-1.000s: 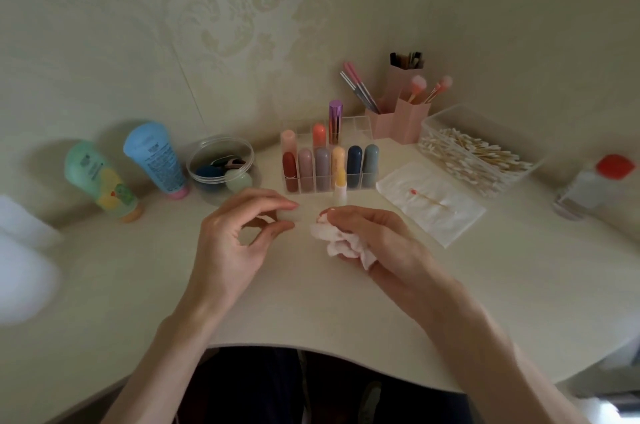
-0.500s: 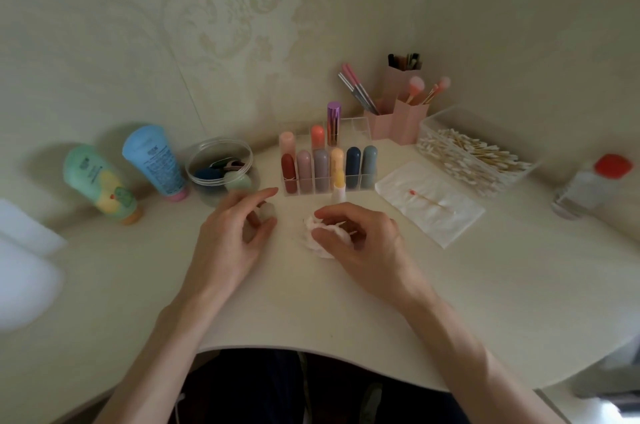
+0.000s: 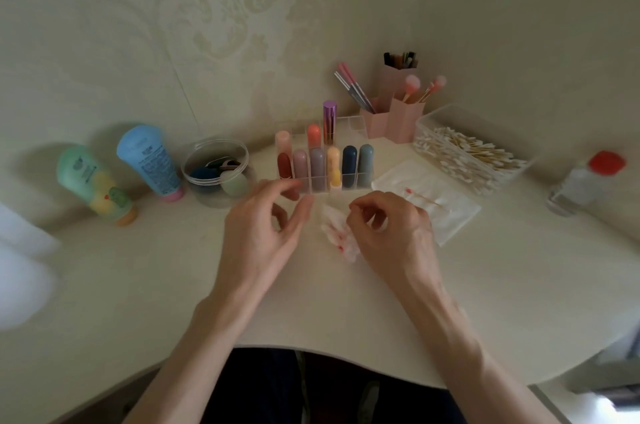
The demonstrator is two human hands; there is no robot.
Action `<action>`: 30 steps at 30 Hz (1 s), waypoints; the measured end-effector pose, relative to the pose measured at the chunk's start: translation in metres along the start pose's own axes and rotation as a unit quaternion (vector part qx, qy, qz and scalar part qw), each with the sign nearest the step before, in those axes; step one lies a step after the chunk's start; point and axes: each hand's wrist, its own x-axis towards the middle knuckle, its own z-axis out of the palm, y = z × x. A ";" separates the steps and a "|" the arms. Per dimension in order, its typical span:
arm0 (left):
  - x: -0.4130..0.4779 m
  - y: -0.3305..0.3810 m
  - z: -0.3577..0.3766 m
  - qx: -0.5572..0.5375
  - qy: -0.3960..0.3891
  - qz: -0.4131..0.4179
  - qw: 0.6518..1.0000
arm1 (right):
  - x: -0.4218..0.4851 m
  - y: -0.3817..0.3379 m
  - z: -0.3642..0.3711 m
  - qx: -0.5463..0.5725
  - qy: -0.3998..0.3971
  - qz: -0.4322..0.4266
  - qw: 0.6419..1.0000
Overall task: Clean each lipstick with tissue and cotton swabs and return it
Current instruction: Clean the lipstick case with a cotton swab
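A clear organizer (image 3: pixel 349 181) at the back of the table holds several capped lipsticks. A yellow lipstick (image 3: pixel 334 164) with a white base stands at its front edge. A crumpled tissue (image 3: pixel 335 233) with red stains lies on the table between my hands. My left hand (image 3: pixel 266 229) hovers just in front of the organizer, fingers loosely curved and holding nothing. My right hand (image 3: pixel 391 233) sits beside the tissue's right edge with loosely curled fingers, and I see nothing gripped in them. A used cotton swab (image 3: pixel 420 197) with a red tip lies on a flat white tissue (image 3: pixel 450 216).
A clear box of cotton swabs (image 3: pixel 467 153) stands at the right, with pink brush holders (image 3: pixel 398 119) behind it. A red-capped bottle (image 3: pixel 585 181) is at the far right. A round clear jar (image 3: pixel 216 174) and two tubes (image 3: pixel 149 160) are on the left. The table edge curves near my body.
My right hand has set the crumpled tissue down on the table and lifted off it. My left hand has shifted forward toward the organizer and loosened its fingers.
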 end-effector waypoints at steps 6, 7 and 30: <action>0.011 0.008 0.037 -0.003 -0.025 -0.060 0.998 | 0.015 0.016 -0.011 -0.071 0.101 0.047 0.991; 0.011 0.006 0.039 -0.002 -0.030 -0.065 0.997 | 0.018 0.022 -0.015 -0.112 0.122 0.050 0.985; 0.019 0.024 0.031 -0.145 -0.049 -0.095 0.984 | 0.030 0.040 -0.031 -0.163 0.119 0.052 0.978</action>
